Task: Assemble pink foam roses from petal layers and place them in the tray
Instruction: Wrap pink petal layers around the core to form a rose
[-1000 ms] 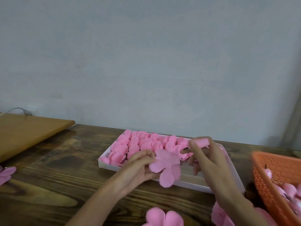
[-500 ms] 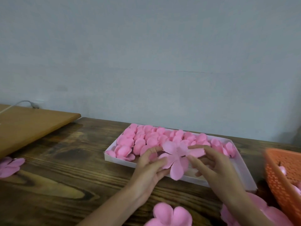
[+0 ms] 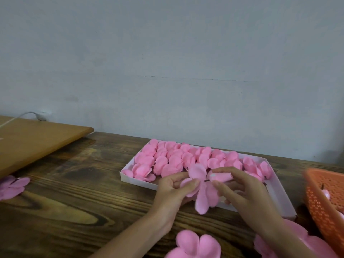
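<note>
Surface: a dark, heavily grained wooden table (image 3: pixel 65 202), set against a plain grey-blue wall (image 3: pixel 167 62) with one faint horizontal line across it. At the left a lighter board (image 3: pixel 37 140) overlaps the table, and a white cable (image 3: pixel 20 116) lies across its far corner by the wall.

The white tray (image 3: pixel 137 180) sits near the wall. Pink roses (image 3: pixel 176 159) fill its left and middle in rows, and its near right part is bare.

Both hands are held just in front of the tray's near rim.
- My left hand (image 3: pixel 175 190) has thumb and curled fingers pinching a flat pink layer (image 3: pixel 202 203) at its left side.
- My right hand (image 3: pixel 242 194) has thumb and forefinger pinching a rolled bud (image 3: pixel 221 176), with the other fingers loosely curled beneath. The bud's dark stem tip meets the layer's centre. Whether it has passed through, I cannot tell.

Also noted:
- A loose layer (image 3: pixel 195 244) lies on the table below my hands.
- Petals (image 3: pixel 11 187) lie at the left edge.
- A pink heap (image 3: pixel 297 239) lies at lower right, beside an orange basket (image 3: pixel 325 202) that has pink pieces inside.
</note>
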Demonstrator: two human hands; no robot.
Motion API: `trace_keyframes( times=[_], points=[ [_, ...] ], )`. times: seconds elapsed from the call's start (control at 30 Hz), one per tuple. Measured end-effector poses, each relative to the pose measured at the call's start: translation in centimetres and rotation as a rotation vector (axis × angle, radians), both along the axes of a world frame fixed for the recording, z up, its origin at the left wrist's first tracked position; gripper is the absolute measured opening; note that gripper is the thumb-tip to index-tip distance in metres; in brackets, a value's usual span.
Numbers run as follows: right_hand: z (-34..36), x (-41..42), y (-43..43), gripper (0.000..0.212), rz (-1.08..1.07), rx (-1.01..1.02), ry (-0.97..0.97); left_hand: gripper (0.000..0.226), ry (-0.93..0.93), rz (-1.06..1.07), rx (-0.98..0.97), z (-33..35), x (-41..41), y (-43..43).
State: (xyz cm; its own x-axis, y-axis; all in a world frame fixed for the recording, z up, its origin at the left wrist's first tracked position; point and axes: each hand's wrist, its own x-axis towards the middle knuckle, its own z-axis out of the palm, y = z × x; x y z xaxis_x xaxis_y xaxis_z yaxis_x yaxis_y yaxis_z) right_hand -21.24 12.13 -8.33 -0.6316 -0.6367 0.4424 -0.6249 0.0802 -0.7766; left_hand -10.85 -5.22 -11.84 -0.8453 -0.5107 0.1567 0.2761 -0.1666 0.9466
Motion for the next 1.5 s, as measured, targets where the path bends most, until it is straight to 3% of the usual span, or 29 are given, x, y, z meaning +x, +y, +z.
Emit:
trace_keyframes(
  times=[0.7, 0.87, 1.13, 1.3, 1.5],
  points=[
    [0.7, 0.6, 0.3, 0.019, 0.014, 0.093, 0.048, 0.014, -0.052, 0.094, -0.146, 0.8, 0.4, 0.0],
    [1.0, 1.1, 0.4, 0.018, -0.004, 0.131, 0.111, 0.017, -0.036, 0.06, -0.104, 0.9, 0.5, 0.0],
    [1.1, 1.9, 0.2, 0.012, -0.058, 0.239, 0.244, 0.002, -0.022, 0.103, -0.151, 1.0, 0.6, 0.3],
    [1.4, 2.5, 0.3, 0.02, -0.075, 0.281, 0.306, 0.008, -0.042, 0.188, -0.258, 0.8, 0.3, 0.2],
    [1.6, 2.4, 0.3, 0.03, -0.076, 0.297, 0.353, 0.008, -0.038, 0.17, -0.257, 0.7, 0.3, 0.3]
  ],
)
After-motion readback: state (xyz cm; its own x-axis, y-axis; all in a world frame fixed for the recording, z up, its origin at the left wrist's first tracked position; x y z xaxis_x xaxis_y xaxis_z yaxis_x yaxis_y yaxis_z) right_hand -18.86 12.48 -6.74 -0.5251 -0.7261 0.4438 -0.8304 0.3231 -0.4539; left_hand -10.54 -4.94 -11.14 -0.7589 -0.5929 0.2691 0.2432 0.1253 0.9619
